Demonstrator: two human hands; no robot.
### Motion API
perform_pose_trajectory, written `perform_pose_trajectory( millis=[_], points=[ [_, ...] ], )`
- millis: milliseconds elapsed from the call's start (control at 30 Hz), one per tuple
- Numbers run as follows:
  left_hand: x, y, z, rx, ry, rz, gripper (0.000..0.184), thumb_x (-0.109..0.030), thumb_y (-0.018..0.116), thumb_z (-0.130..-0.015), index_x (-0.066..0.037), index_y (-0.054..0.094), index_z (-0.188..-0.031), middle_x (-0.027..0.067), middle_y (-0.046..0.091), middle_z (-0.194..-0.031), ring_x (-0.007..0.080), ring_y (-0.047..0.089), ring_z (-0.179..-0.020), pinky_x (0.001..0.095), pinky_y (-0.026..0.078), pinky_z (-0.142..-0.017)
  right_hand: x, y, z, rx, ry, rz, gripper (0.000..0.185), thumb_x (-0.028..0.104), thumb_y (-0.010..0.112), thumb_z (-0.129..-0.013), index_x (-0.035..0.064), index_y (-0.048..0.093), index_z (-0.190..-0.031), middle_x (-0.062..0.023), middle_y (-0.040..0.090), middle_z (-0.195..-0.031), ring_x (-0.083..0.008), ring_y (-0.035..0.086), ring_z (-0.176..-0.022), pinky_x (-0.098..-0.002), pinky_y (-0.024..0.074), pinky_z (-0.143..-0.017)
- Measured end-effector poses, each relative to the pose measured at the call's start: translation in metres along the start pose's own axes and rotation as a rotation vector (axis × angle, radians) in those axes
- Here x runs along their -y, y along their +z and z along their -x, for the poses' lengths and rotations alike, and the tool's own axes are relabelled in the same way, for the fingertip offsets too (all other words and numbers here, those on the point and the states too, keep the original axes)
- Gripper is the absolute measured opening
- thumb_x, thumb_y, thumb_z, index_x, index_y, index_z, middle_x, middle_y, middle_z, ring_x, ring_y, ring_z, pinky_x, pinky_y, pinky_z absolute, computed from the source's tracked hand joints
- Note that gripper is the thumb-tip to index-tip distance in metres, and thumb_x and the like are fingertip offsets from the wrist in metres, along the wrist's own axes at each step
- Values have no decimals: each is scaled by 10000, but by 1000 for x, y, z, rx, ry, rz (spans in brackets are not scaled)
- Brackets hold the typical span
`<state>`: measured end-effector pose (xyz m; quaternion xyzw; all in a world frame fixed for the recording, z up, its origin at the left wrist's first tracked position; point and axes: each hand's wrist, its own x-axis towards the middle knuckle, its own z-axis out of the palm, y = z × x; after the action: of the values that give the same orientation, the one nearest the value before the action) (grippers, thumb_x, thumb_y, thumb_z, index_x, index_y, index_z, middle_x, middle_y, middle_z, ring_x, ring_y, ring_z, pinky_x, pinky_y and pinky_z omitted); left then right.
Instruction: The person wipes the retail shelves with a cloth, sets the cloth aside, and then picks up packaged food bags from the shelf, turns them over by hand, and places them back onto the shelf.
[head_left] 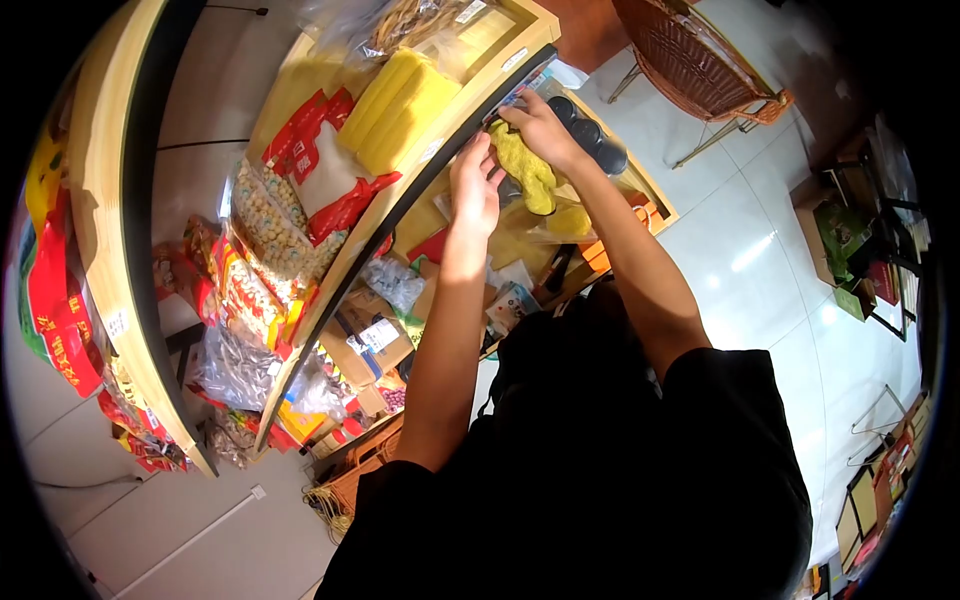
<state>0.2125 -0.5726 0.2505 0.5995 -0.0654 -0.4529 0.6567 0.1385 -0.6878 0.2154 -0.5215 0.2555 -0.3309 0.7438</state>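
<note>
A yellow cloth (526, 170) hangs crumpled from my right hand (540, 128), whose fingers are bent round its top near the black front edge of the shelf unit (410, 190). Just left of the cloth is my left hand (475, 185), raised with its fingers apart and nothing visible in it. Below and right of the cloth, a clear bag with something yellow (570, 221) lies on the lower shelf. Dark round lids (585, 133) stand beside my right hand.
Yellow packs (395, 110), a red and white bag (325, 165) and bagged snacks (270, 215) fill the upper shelf. A cardboard box (365, 340) sits lower down. A wicker chair (695, 60) stands at upper right, and another wooden shelf edge (105, 220) curves along the left.
</note>
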Motion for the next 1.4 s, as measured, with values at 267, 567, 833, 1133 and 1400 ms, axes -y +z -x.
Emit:
perform_pose_trajectory(
  millis=[267,567,833,1133,1400],
  points=[
    [-11,5,-2,152,-71,125,514,-374,579,-889,-40,449,-1257,84,512,-1203,197,463,-1141,355,320,-1010,14,-6,-6,-80,165,45,584,449,614,-851,-81,557,-1089,-161,623,-1021,-202,576,-945,-307,446,-847],
    [-3,10,-13,102,-77,50,395,-339,588,-905,-97,512,-1208,41,550,-1171,165,500,-1067,349,375,-910,13,-10,11,-10,59,24,478,392,583,-904,-58,575,-1065,-104,617,-967,-152,544,-897,-281,430,-820],
    [-3,11,-15,106,-67,85,451,-359,593,-903,-82,490,-1243,49,528,-1232,188,479,-1140,371,347,-972,27,-11,2,-13,85,110,584,471,536,-916,-76,555,-1120,-136,606,-1043,-180,540,-961,-295,409,-872],
    [-2,8,-16,119,-86,89,533,-386,591,-895,-73,442,-1299,76,490,-1279,210,448,-1173,376,319,-1000,18,-12,-3,41,81,94,632,501,552,-893,-68,547,-1170,-157,604,-1109,-196,538,-1046,-301,399,-922],
    [-8,18,-16,145,-111,68,552,-444,570,-893,-62,447,-1271,90,470,-1277,221,438,-1191,374,326,-1031,19,-15,-1,-3,174,152,612,503,579,-871,-69,591,-1088,-160,622,-1035,-182,562,-950,-292,430,-852]
  ],
)
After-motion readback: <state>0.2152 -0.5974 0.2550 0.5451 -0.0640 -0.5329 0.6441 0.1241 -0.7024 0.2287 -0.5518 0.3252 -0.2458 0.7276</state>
